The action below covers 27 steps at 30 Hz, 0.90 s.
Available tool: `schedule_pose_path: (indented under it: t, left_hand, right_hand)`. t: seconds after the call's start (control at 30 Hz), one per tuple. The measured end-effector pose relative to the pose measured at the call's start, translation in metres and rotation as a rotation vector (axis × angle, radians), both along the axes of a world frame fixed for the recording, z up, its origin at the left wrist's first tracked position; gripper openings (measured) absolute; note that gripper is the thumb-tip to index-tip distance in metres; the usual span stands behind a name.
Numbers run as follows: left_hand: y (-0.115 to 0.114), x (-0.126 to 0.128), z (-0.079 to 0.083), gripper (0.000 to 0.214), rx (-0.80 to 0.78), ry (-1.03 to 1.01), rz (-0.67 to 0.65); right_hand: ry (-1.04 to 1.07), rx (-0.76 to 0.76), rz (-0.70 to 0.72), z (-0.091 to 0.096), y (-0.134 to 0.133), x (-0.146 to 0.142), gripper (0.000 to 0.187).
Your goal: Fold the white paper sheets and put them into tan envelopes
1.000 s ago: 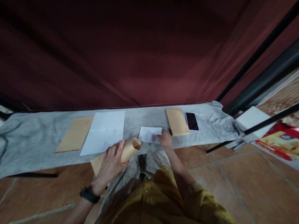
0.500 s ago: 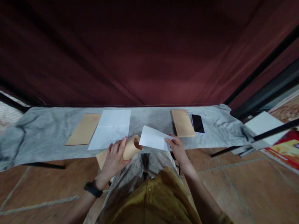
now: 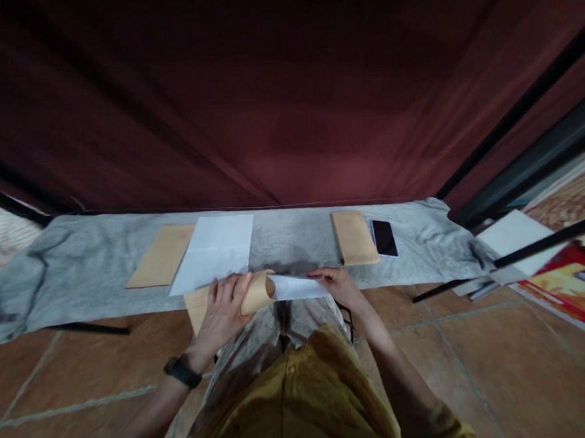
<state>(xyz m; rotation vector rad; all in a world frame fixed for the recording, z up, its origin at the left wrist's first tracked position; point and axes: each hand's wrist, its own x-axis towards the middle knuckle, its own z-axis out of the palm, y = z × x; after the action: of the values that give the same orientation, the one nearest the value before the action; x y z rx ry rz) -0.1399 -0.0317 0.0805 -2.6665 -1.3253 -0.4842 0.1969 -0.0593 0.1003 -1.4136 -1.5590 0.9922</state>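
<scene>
My left hand [image 3: 226,306] is closed on a brown kraft envelope [image 3: 257,295], whose mouth bulges open toward the right. A folded white paper [image 3: 297,288] is pinched in my right hand [image 3: 338,286]; its left end is at the envelope's mouth and seems to reach just inside. Both are held over the near edge of the grey cloth, above my lap. Behind my left hand lies a larger white sheet with creases [image 3: 218,247]. Left of that sheet, another brown envelope [image 3: 162,256] lies flat.
A brown envelope stack [image 3: 355,238] lies on the grey cloth-covered table [image 3: 291,239], beside a dark-screened phone [image 3: 384,239]. A dark red curtain [image 3: 299,126] hangs behind. At right are black metal bars and a red and yellow package [image 3: 576,282].
My right hand has lowered the white paper and brought it left to the envelope's mouth. The paper now looks more edge-on. My left hand still grips the envelope in nearly the same place.
</scene>
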Motion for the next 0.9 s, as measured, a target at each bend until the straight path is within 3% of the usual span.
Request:
schedule_pose_path:
  t: [0.13, 0.3, 0.4, 0.57, 0.73, 0.9]
  left_hand:
    - [-0.001, 0.003, 0.002, 0.087, 0.009, 0.026, -0.042]
    - [-0.002, 0.016, 0.005, 0.087, 0.003, 0.013, -0.070]
    - [-0.001, 0.024, 0.006, 0.089, 0.003, 0.005, -0.084]
    - [0.000, 0.031, 0.006, 0.094, -0.001, -0.003, -0.103]
    - [-0.001, 0.038, 0.009, 0.093, -0.028, 0.003, -0.175]
    - [0.000, 0.048, 0.013, 0.093, -0.045, -0.022, -0.187]
  right_hand:
    - [-0.049, -0.006, -0.013, 0.002, 0.003, -0.004, 0.025]
    - [-0.172, -0.009, -0.074, -0.010, 0.001, -0.034, 0.015]
    - [-0.135, 0.030, -0.075, -0.015, -0.004, -0.055, 0.016]
    - [-0.162, 0.171, -0.222, -0.019, -0.009, -0.068, 0.021]
    - [-0.032, 0.162, -0.136, -0.028, -0.002, -0.071, 0.022]
    - [-0.032, 0.147, -0.150, -0.034, 0.002, -0.076, 0.021]
